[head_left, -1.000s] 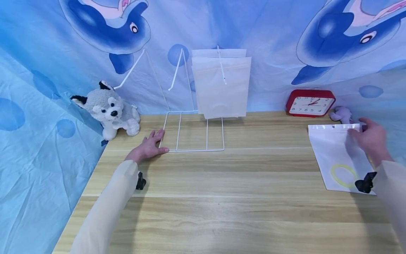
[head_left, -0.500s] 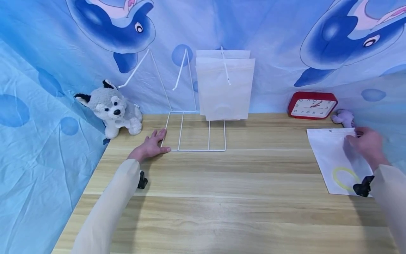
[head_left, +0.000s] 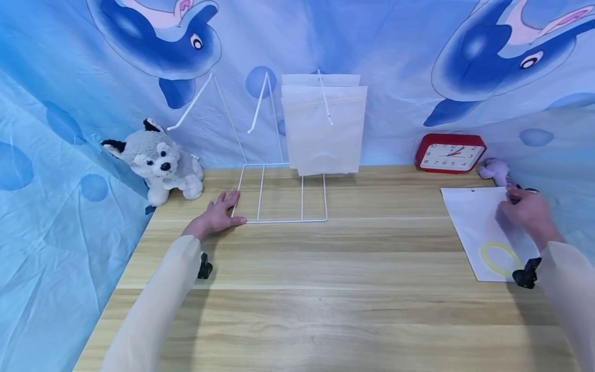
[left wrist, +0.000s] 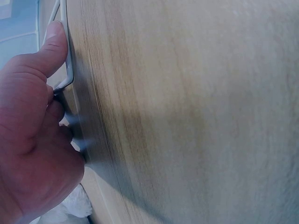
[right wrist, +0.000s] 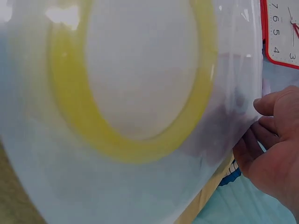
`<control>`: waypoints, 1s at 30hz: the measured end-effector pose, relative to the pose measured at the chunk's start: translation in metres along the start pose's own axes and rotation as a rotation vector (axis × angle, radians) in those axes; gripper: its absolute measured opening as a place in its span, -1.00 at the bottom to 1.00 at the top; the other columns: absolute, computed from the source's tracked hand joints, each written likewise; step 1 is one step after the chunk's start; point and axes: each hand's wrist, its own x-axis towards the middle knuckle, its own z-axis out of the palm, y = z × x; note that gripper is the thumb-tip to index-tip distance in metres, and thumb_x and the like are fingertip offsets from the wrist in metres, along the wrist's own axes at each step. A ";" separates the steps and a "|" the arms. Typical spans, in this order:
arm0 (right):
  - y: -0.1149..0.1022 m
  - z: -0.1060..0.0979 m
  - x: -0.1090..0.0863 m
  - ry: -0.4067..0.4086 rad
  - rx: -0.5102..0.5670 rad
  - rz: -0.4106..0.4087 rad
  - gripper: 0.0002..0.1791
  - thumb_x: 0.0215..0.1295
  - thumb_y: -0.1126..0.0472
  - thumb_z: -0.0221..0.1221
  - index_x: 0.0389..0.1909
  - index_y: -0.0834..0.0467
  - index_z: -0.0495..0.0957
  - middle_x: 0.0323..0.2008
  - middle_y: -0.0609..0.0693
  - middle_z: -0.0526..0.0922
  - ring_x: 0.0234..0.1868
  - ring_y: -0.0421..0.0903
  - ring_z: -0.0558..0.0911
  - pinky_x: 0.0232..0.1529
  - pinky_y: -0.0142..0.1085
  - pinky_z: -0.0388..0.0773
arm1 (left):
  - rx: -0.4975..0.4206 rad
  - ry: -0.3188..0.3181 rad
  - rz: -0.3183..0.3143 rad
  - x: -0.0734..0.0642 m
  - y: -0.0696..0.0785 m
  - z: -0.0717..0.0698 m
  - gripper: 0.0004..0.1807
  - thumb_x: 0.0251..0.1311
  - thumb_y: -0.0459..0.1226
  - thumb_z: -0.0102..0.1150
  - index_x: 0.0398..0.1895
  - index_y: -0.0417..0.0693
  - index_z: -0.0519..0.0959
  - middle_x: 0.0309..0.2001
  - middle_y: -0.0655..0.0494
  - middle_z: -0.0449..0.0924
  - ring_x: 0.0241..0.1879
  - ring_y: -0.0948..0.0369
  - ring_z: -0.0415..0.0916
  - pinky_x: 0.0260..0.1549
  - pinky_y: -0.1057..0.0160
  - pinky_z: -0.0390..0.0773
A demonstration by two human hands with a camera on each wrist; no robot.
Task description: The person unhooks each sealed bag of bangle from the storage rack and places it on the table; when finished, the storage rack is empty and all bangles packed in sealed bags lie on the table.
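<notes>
On the left, my left hand (head_left: 216, 214) rests over the front left corner of a white wire rack (head_left: 283, 221), its fingers on the side wire. In the left wrist view the thumb (left wrist: 55, 39) lies along that wire. At the right, my right hand (head_left: 527, 209) pinches the far right edge of a flat white plastic bag (head_left: 469, 217). A yellow ring (head_left: 484, 254) shows on the bag and fills much of the right wrist view. The bag has a small hole near its top edge. Two whitish bags (head_left: 325, 134) hang from the rack's right hook.
A grey and white toy husky (head_left: 160, 160) sits left of the rack. Near the back right stand a red clock (head_left: 450, 153) and a small purple plush toy (head_left: 495, 170). Behind the wooden table (head_left: 297, 299) hangs a blue dolphin curtain (head_left: 390, 46). Two other rack hooks carry nothing.
The right hand and the bag have shifted slightly left and nearer; the glossy strip along the bag's top edge no longer shows. The left hand has stayed on the rack.
</notes>
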 end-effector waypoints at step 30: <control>-0.008 -0.012 -0.010 -0.012 -0.025 -0.117 -0.39 0.45 0.19 0.01 0.25 0.65 0.24 0.07 0.63 0.42 -0.13 0.40 0.56 -0.45 -0.10 0.60 | 0.001 0.000 0.022 -0.001 -0.002 0.001 0.00 0.38 -0.06 0.20 0.58 -0.31 -0.20 0.58 -0.26 -0.33 0.50 -0.27 -0.51 0.35 -0.35 -0.45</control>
